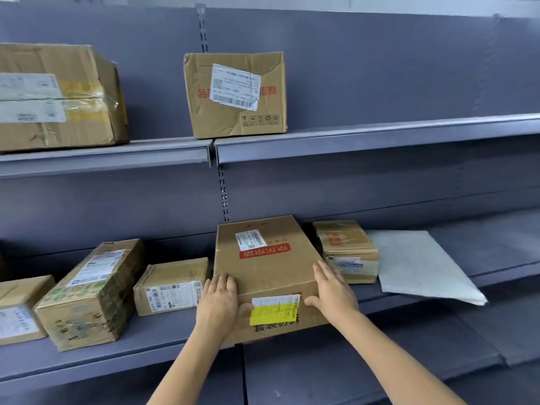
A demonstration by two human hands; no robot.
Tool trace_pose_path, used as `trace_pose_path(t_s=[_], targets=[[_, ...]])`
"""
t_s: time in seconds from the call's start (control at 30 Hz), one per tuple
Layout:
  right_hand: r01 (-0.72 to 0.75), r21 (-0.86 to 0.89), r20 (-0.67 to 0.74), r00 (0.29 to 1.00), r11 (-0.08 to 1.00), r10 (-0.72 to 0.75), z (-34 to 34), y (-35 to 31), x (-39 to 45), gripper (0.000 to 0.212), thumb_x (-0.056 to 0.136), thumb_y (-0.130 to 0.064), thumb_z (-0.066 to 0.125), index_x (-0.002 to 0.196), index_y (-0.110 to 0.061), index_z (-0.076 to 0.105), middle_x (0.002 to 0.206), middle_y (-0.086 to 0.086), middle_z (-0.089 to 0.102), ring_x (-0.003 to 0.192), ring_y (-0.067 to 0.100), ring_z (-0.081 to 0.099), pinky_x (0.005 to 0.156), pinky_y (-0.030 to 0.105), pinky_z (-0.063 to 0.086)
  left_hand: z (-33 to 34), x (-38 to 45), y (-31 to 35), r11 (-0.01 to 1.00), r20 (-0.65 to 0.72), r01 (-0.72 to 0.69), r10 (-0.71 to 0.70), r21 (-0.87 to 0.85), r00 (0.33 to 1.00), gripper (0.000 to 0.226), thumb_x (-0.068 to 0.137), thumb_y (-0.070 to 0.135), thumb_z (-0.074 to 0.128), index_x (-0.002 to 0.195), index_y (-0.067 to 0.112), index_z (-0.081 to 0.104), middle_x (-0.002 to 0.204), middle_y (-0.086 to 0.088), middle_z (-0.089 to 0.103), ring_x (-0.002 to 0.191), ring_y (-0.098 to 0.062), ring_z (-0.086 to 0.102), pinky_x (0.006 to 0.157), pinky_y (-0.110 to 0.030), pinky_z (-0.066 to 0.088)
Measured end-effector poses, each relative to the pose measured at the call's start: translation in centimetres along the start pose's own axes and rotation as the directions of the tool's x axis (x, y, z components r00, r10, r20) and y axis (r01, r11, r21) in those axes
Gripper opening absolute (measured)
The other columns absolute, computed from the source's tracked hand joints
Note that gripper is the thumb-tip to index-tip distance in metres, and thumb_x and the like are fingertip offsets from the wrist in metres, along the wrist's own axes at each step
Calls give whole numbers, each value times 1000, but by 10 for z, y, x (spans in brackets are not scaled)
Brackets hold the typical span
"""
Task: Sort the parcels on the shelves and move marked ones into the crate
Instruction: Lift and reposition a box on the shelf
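A long brown cardboard parcel [264, 267] lies on the lower grey shelf [409, 299], its near end jutting over the front edge. It carries a red printed band and a white label on top, and a yellow-and-white sticker on its near face. My left hand [218, 302] grips the parcel's near left corner, fingers over the top and thumb on the front face. My right hand [331, 287] grips the near right corner the same way. No crate is in view.
On the lower shelf, two cardboard boxes [93, 290] [171, 286] stand left of the parcel, a taped box [347, 249] and a flat white mailer [420, 264] to its right. The upper shelf [350, 138] holds a dented box [235, 95] and a larger one [55, 96].
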State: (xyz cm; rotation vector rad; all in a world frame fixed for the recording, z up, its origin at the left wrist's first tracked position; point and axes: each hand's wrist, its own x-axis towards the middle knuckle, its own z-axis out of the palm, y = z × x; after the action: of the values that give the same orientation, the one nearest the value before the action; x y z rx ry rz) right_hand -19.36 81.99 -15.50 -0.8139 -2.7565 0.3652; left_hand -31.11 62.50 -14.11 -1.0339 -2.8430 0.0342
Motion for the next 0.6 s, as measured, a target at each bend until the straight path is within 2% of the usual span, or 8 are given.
trace_pose_path(t_s=[0.2, 0.3, 0.4, 0.5, 0.6], targets=[[-8, 10, 83, 997, 1000, 7, -8, -2, -5, 90, 85, -33, 63, 148, -16, 1, 158, -4, -6, 145, 23, -4, 116, 39, 13, -17, 3, 3, 999, 48, -37, 35, 37, 998, 67, 88, 56, 44, 130, 5, 35, 139, -13, 39, 132, -29, 32, 112, -38, 22], [-57, 245, 102, 994, 968, 33, -14, -1, -9, 98, 83, -30, 66, 148, -15, -5, 157, -2, -11, 145, 20, -3, 115, 37, 13, -24, 2, 2, 996, 56, -63, 66, -56, 996, 69, 85, 57, 50, 128, 5, 38, 136, -12, 42, 130, -28, 35, 110, -37, 26], [-147, 425, 10, 987, 893, 158, -14, 5, -19, 95, 84, -32, 64, 148, -15, -3, 158, 3, -2, 144, 21, 7, 114, 35, 15, -20, -6, 7, 981, -9, -128, 128, -145, 992, 75, 84, 59, 48, 133, 4, 35, 145, -15, 33, 137, -29, 25, 113, -37, 22], [-225, 446, 43, 972, 866, 230, -14, 24, -37, 90, 84, -35, 63, 149, -14, 4, 157, 6, 11, 143, 25, 15, 112, 37, 21, -20, -18, 24, 958, -60, -208, 200, -195, 978, 70, 90, 53, 44, 139, 5, 30, 153, -17, 20, 142, -29, 15, 115, -37, 16], [-272, 425, 93, 962, 864, 257, -23, 51, -49, 83, 84, -35, 63, 147, -9, 15, 154, 9, 22, 140, 26, 23, 108, 34, 26, -27, -18, 50, 922, -106, -282, 262, -265, 959, 59, 94, 44, 44, 137, 5, 34, 154, -19, 16, 143, -30, 13, 115, -36, 16]])
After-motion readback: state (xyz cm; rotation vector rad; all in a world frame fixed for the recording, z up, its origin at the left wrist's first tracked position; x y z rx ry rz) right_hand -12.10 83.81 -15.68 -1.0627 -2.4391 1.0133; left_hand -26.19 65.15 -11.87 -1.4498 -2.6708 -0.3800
